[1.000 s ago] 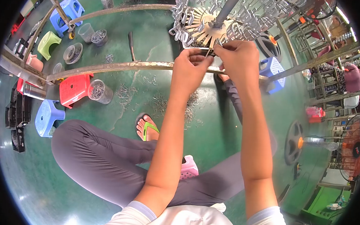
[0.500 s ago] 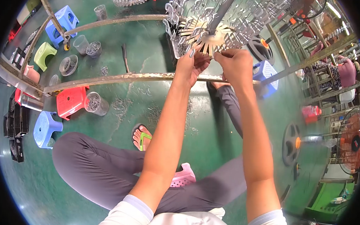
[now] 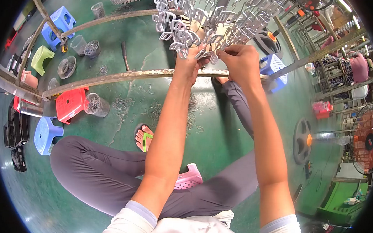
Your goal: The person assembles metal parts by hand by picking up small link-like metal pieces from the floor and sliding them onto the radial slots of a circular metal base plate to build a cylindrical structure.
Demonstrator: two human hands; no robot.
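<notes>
Silver clips [image 3: 198,15] hang thickly, loose wires [image 3: 122,105] lie unhung; beside the clips, right fingers [image 3: 229,51] press together, left fingers' [image 3: 201,62] hold indiscernible.

The single view is looking out from the wearer's head, facing forward and steeply down past the white shirt [image 3: 190,231] and both forearms. A round, wide-angle edge is bending the metal rail [image 3: 126,75]. The shirt is filling the near foreground; the hanging metal hooks [image 3: 190,29] are sitting farther off, at the top.
</notes>
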